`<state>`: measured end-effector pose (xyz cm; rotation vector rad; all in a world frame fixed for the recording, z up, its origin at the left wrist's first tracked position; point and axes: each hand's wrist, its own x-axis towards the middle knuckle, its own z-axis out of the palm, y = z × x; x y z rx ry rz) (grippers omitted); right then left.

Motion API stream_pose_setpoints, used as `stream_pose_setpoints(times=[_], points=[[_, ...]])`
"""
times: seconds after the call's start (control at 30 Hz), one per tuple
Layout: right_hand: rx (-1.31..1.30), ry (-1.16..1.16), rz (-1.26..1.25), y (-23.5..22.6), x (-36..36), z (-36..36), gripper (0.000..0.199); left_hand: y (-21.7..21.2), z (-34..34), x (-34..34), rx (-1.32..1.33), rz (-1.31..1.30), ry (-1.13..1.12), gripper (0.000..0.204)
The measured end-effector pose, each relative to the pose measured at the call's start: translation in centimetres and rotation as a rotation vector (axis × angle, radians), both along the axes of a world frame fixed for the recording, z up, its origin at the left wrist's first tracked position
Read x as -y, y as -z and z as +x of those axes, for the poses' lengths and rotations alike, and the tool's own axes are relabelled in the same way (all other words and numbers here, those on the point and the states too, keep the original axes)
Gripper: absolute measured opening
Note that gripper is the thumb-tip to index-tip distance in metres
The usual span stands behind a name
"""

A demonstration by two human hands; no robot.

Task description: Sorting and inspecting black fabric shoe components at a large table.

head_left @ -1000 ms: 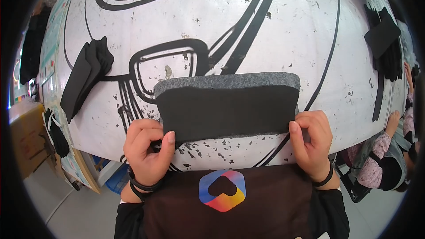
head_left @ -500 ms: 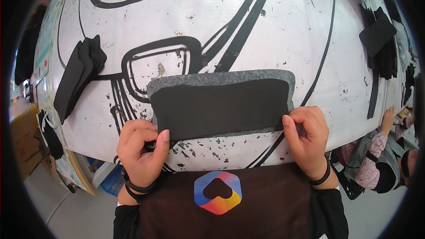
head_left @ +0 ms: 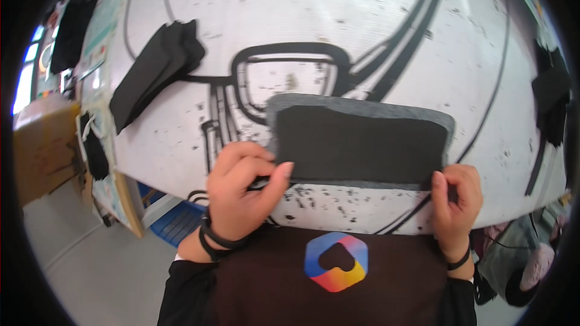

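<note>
A black flat sheet (head_left: 359,148) with a wavy upper edge lies on a slightly larger grey felt-like piece (head_left: 362,104) with rounded corners. The grey shows as a border along the top, at the sides and thinly at the bottom. My left hand (head_left: 246,184) pinches the lower left corner of the black sheet between thumb and fingers. At the lower right corner my right hand (head_left: 457,205) is closed on the same sheet, thumb on top. Whether the grey layer is also in either pinch is hidden.
Both layers rest near the front edge of a white table (head_left: 386,208) painted with black lines. Stacked black pieces (head_left: 158,72) lie at left, more black pieces (head_left: 551,96) at far right. A cardboard box (head_left: 48,151) and blue crate (head_left: 178,223) stand lower left; another person (head_left: 522,265) is lower right.
My view has swung left, so the table and everything on it appear further right. Both hands stay at the lower corners of the black sheet.
</note>
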<state>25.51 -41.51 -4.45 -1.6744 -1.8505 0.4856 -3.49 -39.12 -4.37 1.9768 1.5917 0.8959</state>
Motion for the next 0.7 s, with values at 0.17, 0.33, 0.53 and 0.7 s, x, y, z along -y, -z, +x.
stream_pose_setpoints(times=[0.17,0.33,0.53,0.7], points=[[-0.028,-0.002,-0.068,-0.02,0.22,-0.30,0.009,0.04,-0.28,0.09,0.018,-0.014,-0.008,0.018],[-0.022,-0.016,-0.063,0.11,0.08,-0.55,0.008,0.28,-0.55,0.07,0.042,-0.027,0.001,0.017],[-0.030,-0.003,-0.047,-0.08,0.35,-0.38,0.008,-0.17,-0.32,0.09,0.032,-0.032,0.010,0.016],[-0.027,-0.013,-0.048,0.09,0.05,-0.37,0.008,0.13,-0.24,-0.18,0.028,-0.056,-0.002,0.016]])
